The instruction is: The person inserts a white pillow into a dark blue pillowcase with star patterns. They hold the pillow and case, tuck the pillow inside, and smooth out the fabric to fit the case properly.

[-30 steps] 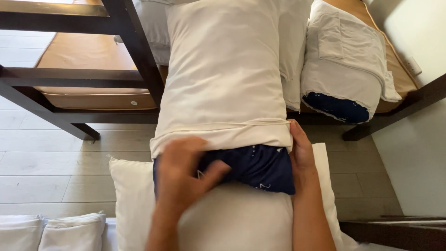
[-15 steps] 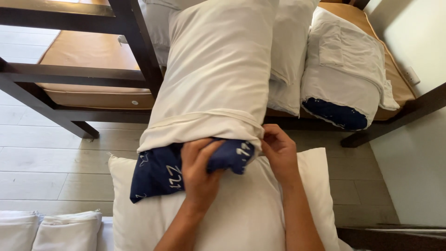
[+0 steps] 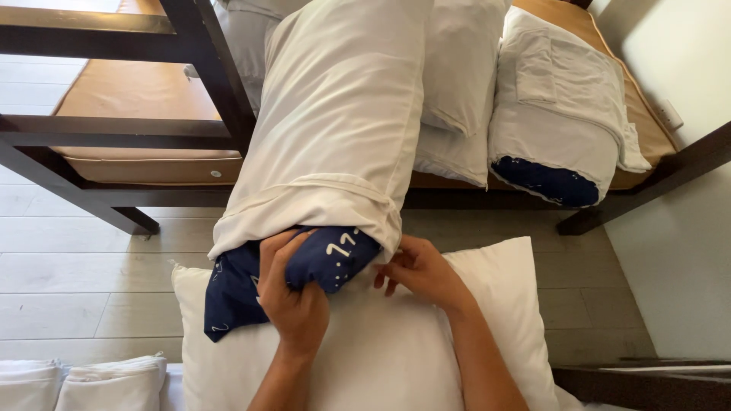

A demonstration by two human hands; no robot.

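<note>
My left hand (image 3: pixel 293 301): fingers curled tight, clutching navy pillow (image 3: pixel 304 270) end poking from white pillowcase (image 3: pixel 335 144) at 12 o'clock. My right hand (image 3: pixel 419 270): fingertips pinching pillowcase hem at 10 o'clock. Both over white pillow (image 3: pixel 396 350).

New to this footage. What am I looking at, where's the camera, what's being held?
No machine here: one camera on a person's head looks down at their two bare hands. The left hand grips the navy pillow where it sticks out of a white pillowcase. The right hand pinches the case's open edge with its fingers. Both rest on a white pillow. Behind stands a dark wooden bed frame with a tan mattress and another cased pillow.
</note>
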